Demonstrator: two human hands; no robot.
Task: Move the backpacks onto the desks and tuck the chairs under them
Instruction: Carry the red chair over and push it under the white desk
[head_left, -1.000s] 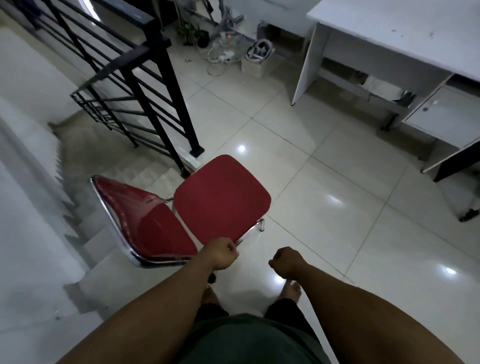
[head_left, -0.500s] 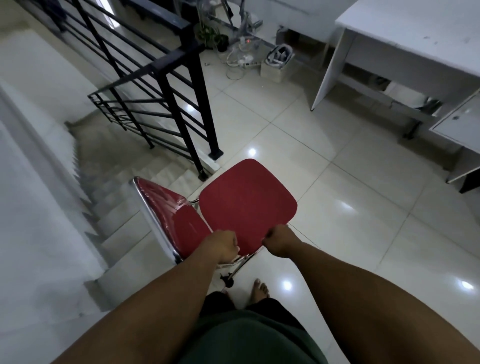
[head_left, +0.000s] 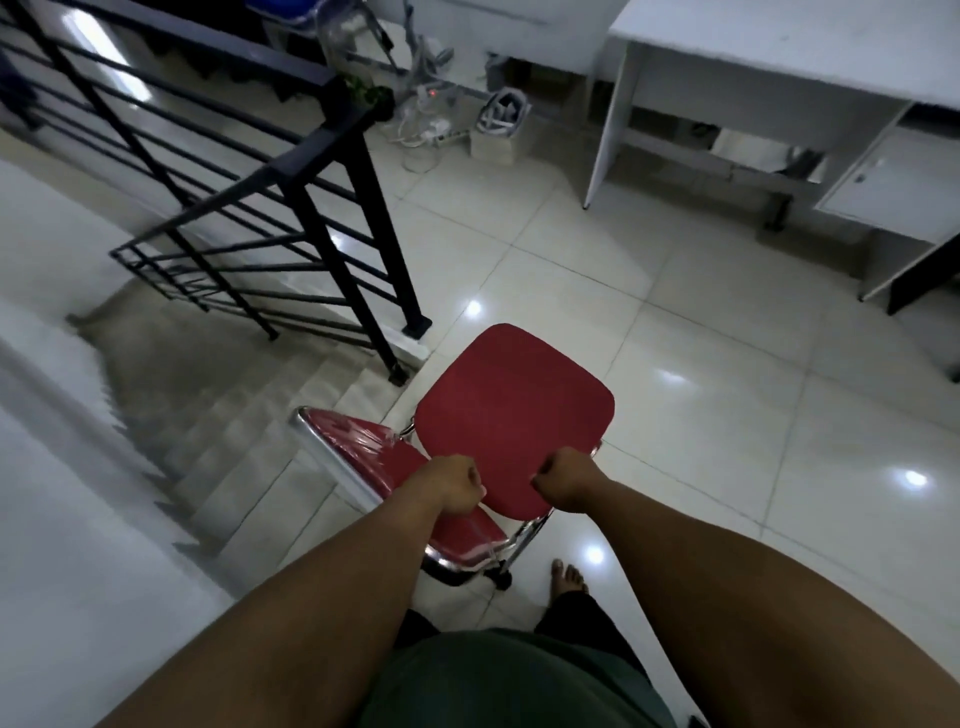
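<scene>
A person gripped a red chair (head_left: 511, 415) by the near edge of its backrest, the left hand (head_left: 451, 484) and right hand (head_left: 566, 477) both curled tightly around it. The chair stood on the tiled floor (head_left: 701, 457) just beside the black stair railing (head_left: 311, 208), well apart from the white desk (head_left: 779, 57) beyond.

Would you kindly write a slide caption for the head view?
Both hands, left hand and right hand, grip the red chair beside the stair railing, white desk ahead.
</scene>
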